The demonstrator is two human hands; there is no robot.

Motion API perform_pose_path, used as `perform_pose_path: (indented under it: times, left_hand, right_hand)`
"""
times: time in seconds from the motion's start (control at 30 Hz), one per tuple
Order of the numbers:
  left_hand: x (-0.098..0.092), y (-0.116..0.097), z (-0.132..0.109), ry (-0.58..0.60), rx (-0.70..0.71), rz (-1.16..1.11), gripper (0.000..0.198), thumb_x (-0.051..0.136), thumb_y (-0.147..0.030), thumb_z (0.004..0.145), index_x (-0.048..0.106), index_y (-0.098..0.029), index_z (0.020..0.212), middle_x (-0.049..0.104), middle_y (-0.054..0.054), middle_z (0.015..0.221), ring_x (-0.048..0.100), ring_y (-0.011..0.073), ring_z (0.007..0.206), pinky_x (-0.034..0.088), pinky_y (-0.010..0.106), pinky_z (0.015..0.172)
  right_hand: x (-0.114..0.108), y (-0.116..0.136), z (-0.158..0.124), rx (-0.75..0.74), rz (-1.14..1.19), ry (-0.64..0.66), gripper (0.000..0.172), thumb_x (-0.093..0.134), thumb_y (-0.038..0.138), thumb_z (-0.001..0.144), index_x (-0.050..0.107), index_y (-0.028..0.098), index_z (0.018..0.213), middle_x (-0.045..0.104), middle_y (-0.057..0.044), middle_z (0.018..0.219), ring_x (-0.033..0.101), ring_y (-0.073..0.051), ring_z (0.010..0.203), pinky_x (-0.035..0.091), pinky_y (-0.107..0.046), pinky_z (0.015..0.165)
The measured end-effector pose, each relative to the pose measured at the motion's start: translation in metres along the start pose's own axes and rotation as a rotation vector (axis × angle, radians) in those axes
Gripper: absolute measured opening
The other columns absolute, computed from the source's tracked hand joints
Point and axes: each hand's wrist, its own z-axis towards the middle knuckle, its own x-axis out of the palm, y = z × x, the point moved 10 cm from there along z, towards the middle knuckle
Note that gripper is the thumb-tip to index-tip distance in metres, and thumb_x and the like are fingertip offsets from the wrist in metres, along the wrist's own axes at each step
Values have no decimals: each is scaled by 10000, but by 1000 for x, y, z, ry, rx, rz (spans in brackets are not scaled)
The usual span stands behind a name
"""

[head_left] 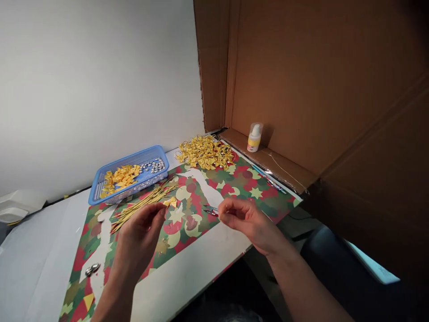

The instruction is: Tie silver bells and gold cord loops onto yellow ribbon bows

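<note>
My left hand [142, 230] is closed in a pinch over the patterned sheet. Right at its fingertips is a small yellow ribbon bow [171, 202], which it appears to hold by one edge. To the right, my right hand [243, 219] is also pinched, with thumb and forefinger together; anything between them is too small to make out. Small metal thread snips [211, 210] show just left of those fingers, and I cannot tell whether they are touched. Beyond my left hand lies a bundle of thin gold ties [144, 203].
A blue basket [95, 190] holds yellow ribbon bows and silver beads. Behind it sits a heap of gold bows [206, 152]. A white pump bottle [254, 138] stands on the cardboard ledge, near pens [268, 179]. Silver beads [92, 269] and a yellow scrap [88, 301] lie front left.
</note>
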Motion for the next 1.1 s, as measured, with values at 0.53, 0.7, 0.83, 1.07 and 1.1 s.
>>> perform_pose_path:
  times: [0.53, 0.7, 0.83, 1.07, 1.1]
  left_hand:
    - [129, -140, 34, 339, 200, -177, 121, 668, -305, 903, 719, -197, 920, 713, 0, 741, 699, 174, 732, 542, 259, 688]
    - [164, -183, 29, 434, 294, -193, 103, 635, -267, 928, 703, -189, 927, 709, -12, 722, 697, 155, 706, 538, 244, 672]
    - [194, -211, 10, 512, 367, -184, 110, 601, -251, 953, 688, -182, 957, 712, -9, 734, 705, 157, 707, 532, 237, 648]
    - [291, -227, -102, 888, 659, -93, 195, 605, -72, 916, 752, -190, 863, 765, 27, 860, 749, 192, 802, 583, 271, 756]
    - [299, -223, -112, 896, 685, -68, 199, 600, -84, 936, 760, -181, 867, 771, 53, 886, 756, 218, 826, 597, 304, 773]
  right_hand:
    - [-229, 46, -162, -329, -138, -1004, 82, 723, 294, 903, 678, 226, 904, 635, 4, 796, 558, -123, 669, 454, -245, 607]
    - [-239, 53, -192, -341, -214, -1088, 56, 710, 266, 905, 699, 213, 893, 652, -4, 790, 562, -123, 670, 457, -249, 613]
    - [-248, 55, -210, -352, -259, -1150, 46, 701, 271, 915, 689, 227, 918, 652, 8, 793, 570, -117, 672, 469, -242, 624]
    - [-250, 53, -215, -279, -434, -1130, 68, 654, 281, 953, 693, 226, 952, 679, 2, 796, 612, -125, 673, 512, -243, 627]
    - [-249, 52, -213, -265, -474, -1114, 75, 656, 282, 954, 702, 223, 962, 690, -2, 798, 624, -128, 670, 518, -244, 623]
